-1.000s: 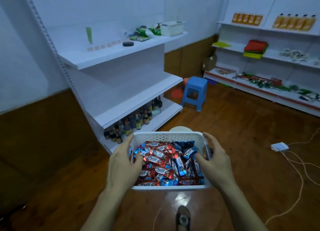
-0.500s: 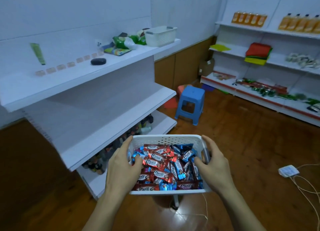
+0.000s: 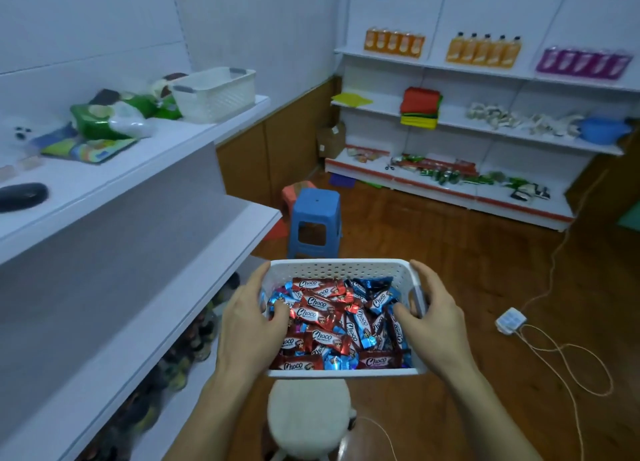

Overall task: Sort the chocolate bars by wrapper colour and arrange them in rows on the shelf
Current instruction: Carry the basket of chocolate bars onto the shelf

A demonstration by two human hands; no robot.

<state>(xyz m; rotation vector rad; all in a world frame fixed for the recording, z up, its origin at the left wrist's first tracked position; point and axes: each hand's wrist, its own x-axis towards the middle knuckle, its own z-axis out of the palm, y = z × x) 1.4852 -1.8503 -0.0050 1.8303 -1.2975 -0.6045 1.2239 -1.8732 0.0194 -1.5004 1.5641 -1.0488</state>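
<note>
The chocolate bars (image 3: 332, 322), red and blue wrappers mixed together, lie heaped in a white basket (image 3: 332, 266) held at waist height, above a round white stool (image 3: 308, 422). The left hand (image 3: 249, 322) clasps the basket's left wall and the right hand (image 3: 433, 322) its right handle, both clamped on. Sorting looks not yet begun; this seems the carrying step. Next the basket likely needs setting down by the bare white shelf (image 3: 207, 263) just to the left, freeing a hand to pick out one colour.
</note>
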